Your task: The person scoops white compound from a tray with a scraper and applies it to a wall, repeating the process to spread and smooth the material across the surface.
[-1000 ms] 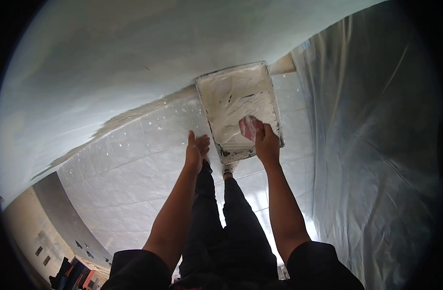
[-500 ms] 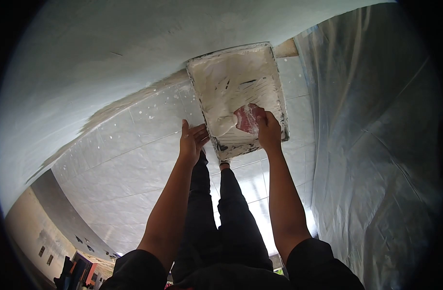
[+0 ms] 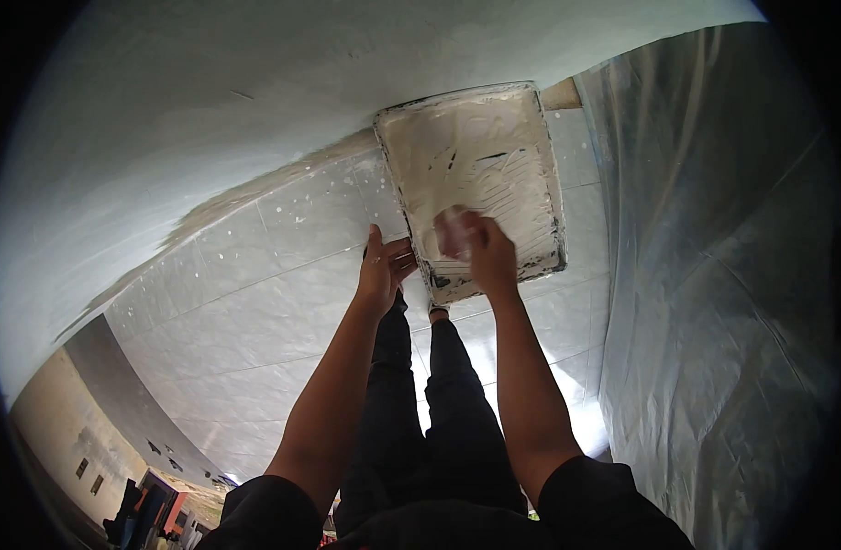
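Note:
My right hand (image 3: pixel 494 261) grips a red, flat scraper (image 3: pixel 457 233), blurred by motion and smeared with white. It is over the lower left part of a paint tray (image 3: pixel 562 240). Thick off-white paint or filler (image 3: pixel 475 137) coats the tray, with dark streaks and the ribs of its sloped part showing through. At the tray's left edge is my left hand (image 3: pixel 385 266), its thumb raised apart from the fingers and the fingertips right at the rim.
A pale, smooth wall (image 3: pixel 255 64) curves across the top. Plastic sheeting (image 3: pixel 714 302) hangs on the right. White spots speckle the grey tiled floor (image 3: pixel 237 293). My legs (image 3: pixel 457 403) stand below the tray. Dark items (image 3: pixel 132 513) lie at the far lower left.
My right hand has moved left across the tray with the scraper. The white clump seen at the scraper's left edge no longer shows. My left hand stays beside the rim.

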A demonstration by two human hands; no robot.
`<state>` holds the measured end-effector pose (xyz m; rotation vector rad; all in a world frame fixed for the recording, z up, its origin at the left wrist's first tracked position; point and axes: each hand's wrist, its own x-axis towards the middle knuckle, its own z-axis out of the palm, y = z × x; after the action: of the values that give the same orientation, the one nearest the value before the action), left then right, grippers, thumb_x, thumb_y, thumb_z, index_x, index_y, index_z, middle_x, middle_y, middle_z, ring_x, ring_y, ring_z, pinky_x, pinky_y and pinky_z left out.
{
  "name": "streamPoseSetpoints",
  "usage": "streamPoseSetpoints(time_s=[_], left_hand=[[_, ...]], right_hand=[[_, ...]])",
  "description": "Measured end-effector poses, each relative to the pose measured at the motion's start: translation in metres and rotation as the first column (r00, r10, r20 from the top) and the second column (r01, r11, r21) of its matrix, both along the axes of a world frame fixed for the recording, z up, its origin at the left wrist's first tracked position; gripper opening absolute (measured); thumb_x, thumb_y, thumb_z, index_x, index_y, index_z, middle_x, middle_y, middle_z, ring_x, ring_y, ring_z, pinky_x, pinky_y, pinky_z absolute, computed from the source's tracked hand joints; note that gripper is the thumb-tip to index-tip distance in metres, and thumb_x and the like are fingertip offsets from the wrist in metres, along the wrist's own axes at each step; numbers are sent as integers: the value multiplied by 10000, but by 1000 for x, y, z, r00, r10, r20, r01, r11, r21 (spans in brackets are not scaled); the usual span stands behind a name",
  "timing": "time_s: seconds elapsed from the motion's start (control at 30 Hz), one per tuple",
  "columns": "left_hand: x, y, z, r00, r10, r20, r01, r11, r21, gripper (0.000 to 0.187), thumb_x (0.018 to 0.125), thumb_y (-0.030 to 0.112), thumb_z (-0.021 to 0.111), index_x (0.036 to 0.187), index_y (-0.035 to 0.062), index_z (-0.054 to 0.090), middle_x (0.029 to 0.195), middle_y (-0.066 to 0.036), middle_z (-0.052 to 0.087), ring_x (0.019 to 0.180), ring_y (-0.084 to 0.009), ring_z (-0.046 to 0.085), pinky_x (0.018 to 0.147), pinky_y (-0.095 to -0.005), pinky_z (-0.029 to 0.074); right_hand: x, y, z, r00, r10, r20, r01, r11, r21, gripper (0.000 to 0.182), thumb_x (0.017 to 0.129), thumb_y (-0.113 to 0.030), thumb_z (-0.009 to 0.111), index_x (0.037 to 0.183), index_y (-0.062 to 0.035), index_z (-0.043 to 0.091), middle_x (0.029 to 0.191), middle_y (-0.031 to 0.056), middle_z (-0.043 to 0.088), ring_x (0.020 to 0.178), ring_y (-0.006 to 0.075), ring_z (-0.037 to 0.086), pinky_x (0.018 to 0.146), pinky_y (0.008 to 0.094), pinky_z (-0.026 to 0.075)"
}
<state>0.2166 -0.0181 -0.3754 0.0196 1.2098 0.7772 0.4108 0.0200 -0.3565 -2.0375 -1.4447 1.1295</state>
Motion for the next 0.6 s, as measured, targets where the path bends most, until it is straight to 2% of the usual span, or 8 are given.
streamPoseSetpoints(time_s=[0.07,0.13,0.17,0.3,0.4,0.47,0.53,0.6], left_hand=[[1,2,3,1000,0,-11,0,1000,7,1045,954,763,250,1387,-176,403,1351,-274,526,1247,-343,518,1120,-436,354],[2,2,4,1000,-9,-14,9,1000,13,1047,953,765,251,1387,-175,404,1348,-271,528,1246,-340,517,1118,-433,354],[1,2,5,1000,-19,-17,20,1000,15,1049,951,768,253,1387,-174,405,1344,-268,530,1246,-337,516,1117,-431,355],[0,3,3,999,-46,7,46,998,33,1055,949,771,256,1386,-177,403,1346,-269,527,1262,-341,509,1117,-430,356],[0,5,8,999,-38,-33,38,999,-22,1062,944,777,259,1378,-179,413,1341,-270,530,1257,-339,512,1113,-428,362],[1,5,9,999,-21,-42,21,1000,2,1048,955,764,261,1336,-192,460,1300,-283,562,1215,-354,539,1116,-422,372],[1,6,8,999,-33,-42,32,999,-8,1049,953,766,263,1337,-190,460,1306,-284,559,1221,-356,536,1116,-424,371],[-1,6,7,998,-35,-46,35,999,-17,1050,952,768,265,1338,-188,461,1312,-285,555,1228,-357,533,1116,-427,370]], right_hand=[[-2,-3,3,995,100,1,-100,994,-36,223,951,-197,528,1058,-26,625,931,244,695,893,453,664,776,488,517],[1,1,3,987,-150,-49,153,987,58,247,951,-203,541,1084,-11,621,935,263,688,921,462,659,792,492,514],[0,1,2,988,-148,-52,151,987,59,247,951,-203,541,1084,-11,621,935,263,688,921,462,659,792,492,514],[3,-1,0,996,85,25,-85,996,-22,251,957,-193,537,1107,-14,632,926,246,697,887,438,676,769,463,526],[5,8,11,948,-309,-72,312,950,32,257,960,-212,569,1123,-27,643,928,231,699,900,417,677,799,439,519],[4,1,-10,1000,19,-8,-19,999,48,251,959,-214,570,1116,-32,644,936,217,701,871,391,685,776,433,522],[3,3,-4,996,86,-2,-86,996,-18,234,958,-197,541,1099,-40,643,923,235,699,868,427,682,759,470,524],[7,14,3,983,-183,10,182,981,70,238,951,-194,540,1092,-32,642,905,244,692,864,440,673,760,481,517]])
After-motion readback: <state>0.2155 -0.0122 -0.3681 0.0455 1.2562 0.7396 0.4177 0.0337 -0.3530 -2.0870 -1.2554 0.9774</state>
